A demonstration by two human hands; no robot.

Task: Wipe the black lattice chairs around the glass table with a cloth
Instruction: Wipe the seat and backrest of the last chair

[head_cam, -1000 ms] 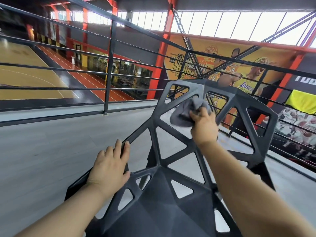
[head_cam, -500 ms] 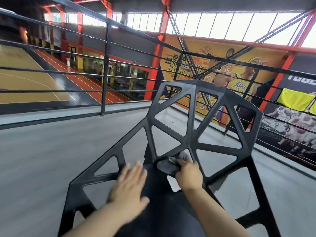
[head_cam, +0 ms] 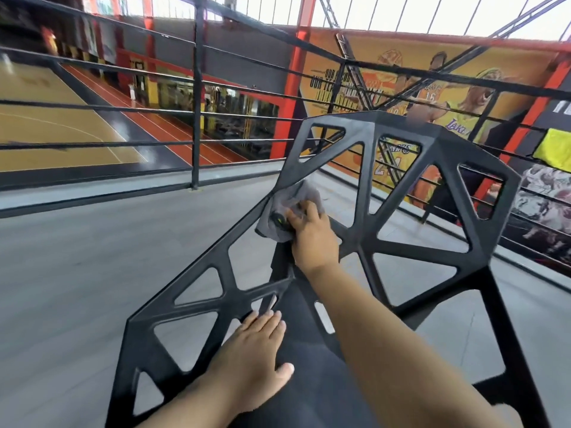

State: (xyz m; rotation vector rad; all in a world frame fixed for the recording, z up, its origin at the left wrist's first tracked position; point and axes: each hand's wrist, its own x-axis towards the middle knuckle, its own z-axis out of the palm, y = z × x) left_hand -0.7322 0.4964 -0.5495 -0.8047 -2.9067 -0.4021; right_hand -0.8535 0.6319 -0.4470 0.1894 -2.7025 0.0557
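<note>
Where fingers (head_cam: 309,211) of the right hand (head_cam: 313,242) curl into the bunched grey cloth (head_cam: 285,202), it presses on the left back strut of the black lattice chair (head_cam: 369,180). Left hand (head_cam: 256,344): flat on the seat, fingers straight and together, thumb apart.
Risks: cloth snagging in an opening; chair shifting if the bracing eases.
Legible: banner (head_cam: 340,81) jerseys, partial "LAKER", "16"; other lettering blurred.
Glass table: out of view.

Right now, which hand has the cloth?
The right hand grips the grey cloth against the black lattice chair; the left hand lies flat on the seat, holding nothing.
</note>
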